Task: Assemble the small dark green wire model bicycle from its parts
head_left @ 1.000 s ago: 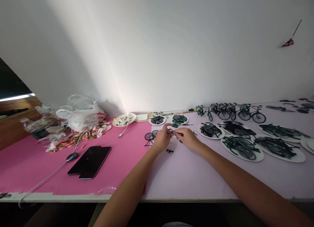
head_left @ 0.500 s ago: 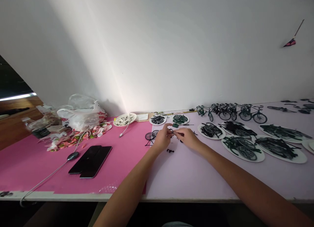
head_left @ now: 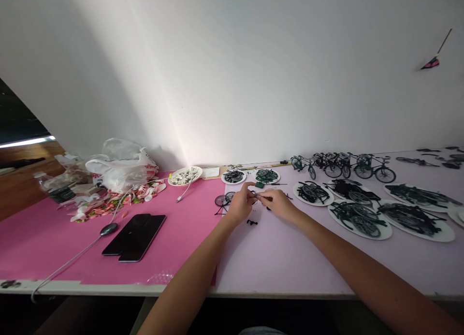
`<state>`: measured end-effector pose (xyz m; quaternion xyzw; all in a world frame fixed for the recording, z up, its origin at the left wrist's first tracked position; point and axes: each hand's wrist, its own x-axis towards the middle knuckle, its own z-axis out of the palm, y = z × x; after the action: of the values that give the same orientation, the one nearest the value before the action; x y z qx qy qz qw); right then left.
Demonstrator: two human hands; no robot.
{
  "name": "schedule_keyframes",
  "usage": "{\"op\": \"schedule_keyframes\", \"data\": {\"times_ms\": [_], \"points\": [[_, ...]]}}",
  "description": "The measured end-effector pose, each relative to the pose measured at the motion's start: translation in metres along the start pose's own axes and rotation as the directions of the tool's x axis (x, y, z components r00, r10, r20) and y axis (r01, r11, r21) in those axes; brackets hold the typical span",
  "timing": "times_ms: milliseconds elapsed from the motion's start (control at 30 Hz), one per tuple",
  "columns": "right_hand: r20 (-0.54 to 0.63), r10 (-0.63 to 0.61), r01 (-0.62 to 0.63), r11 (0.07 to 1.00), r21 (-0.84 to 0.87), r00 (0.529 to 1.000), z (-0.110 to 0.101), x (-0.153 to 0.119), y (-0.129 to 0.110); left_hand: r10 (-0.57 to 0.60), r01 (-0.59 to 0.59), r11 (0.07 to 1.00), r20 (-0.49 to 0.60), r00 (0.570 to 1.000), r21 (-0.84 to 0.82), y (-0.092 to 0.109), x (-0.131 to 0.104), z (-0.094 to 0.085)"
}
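While the bench (head_left: 282, 267) below the wall (head_left: 253, 83) carries upright model bicycles (head_left: 384, 174), apparently complete, plates (head_left: 444, 233) hold loose parts (head_left: 364, 224), judged unassembled. Two wheels (head_left: 219, 200) lie beside the left hand (head_left: 239, 205). Left hand and right hand (head_left: 280, 203) pinch a small part (head_left: 254, 194), detail unreadable. Black piece (head_left: 252, 222) lies nearer the wearer.

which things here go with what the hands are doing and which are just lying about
Likely in the job:
- tiny part between left hand and right hand
- plates of dark bicycle parts
- model bicycles

Seemingly just lying about:
- black flat devices
- plastic bag
- pink-and-green pieces
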<state>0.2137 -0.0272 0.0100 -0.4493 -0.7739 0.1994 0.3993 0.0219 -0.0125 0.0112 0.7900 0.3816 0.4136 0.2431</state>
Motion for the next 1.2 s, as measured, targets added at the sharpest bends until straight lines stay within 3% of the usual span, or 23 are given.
{"op": "schedule_keyframes", "data": {"times_ms": [267, 1200], "points": [[0.023, -0.019, 0.019, 1.000, 0.011, 1.000, -0.0017, 0.0008, 0.0013, -0.025, 0.023, 0.997, -0.014, 1.000, -0.078, 0.0014, 0.0007, 0.0004], [0.079, 0.014, -0.019, 0.998, 0.059, 0.997, -0.0015, 0.0005, 0.0046, -0.021, 0.023, 0.997, 0.028, 0.999, -0.078, -0.0055, -0.0006, 0.0012]]}}
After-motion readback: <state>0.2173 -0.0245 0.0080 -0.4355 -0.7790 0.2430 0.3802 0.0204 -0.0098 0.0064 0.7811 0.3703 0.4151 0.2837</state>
